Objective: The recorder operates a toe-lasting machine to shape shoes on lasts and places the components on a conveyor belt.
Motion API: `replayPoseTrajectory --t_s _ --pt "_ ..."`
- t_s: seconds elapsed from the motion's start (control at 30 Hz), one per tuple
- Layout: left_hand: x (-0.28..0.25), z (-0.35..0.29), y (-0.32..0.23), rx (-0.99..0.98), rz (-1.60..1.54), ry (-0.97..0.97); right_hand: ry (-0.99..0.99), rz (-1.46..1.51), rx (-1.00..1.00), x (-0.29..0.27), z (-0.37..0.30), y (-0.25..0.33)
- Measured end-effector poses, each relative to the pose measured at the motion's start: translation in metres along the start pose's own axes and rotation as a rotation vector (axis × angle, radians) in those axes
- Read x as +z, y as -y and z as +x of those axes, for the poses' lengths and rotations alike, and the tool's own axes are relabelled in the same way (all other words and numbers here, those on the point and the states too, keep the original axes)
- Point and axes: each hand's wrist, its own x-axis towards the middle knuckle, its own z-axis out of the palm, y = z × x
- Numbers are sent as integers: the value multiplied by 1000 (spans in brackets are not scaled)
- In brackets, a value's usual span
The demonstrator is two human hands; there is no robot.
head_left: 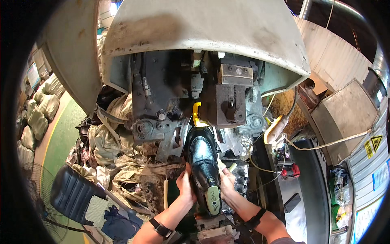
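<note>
A shiny black shoe (203, 156) with a stitched, laced front points away from me, its far end up against the machine (227, 97). A pale green last (213, 199) with handwritten marks shows at the shoe's near opening. My left hand (186, 185) is closed along the shoe's left side. Opposite it, my right hand (227, 183) grips the right side, its fingertips partly hidden by the shoe. A yellow curved piece (198, 115) of the machine stands just beyond the shoe's far end. Metal plates (172, 142) flank the shoe there.
A big pale hood (203, 24) overhangs the machine. At right a wooden-handled tool (276, 129) hangs by cords, with a dark phone-like slab (292, 202) below. Cloth sacks (118, 154), a black padded chair (75, 191) and a wire fan (42, 203) are at left.
</note>
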Motion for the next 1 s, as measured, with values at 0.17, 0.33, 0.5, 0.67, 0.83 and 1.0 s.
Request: replayPoseTrajectory --t_s 0.17,0.33,0.5,0.67,0.83,1.0 --pt "-3 -8 3 6 19 -38 5 -8 -27 -7 -3 -2" --pt "4 -12 -3 5 39 -36 52 29 18 -2 -4 1" --pt "12 -15 -11 10 58 -36 -10 22 40 7 -7 4" --pt "17 -16 -15 -3 80 -76 -31 25 34 13 -15 8" --pt "15 -12 -12 5 90 -74 -70 -10 36 18 -16 13" --pt "9 -2 -7 18 82 -104 -59 39 29 14 -9 7"
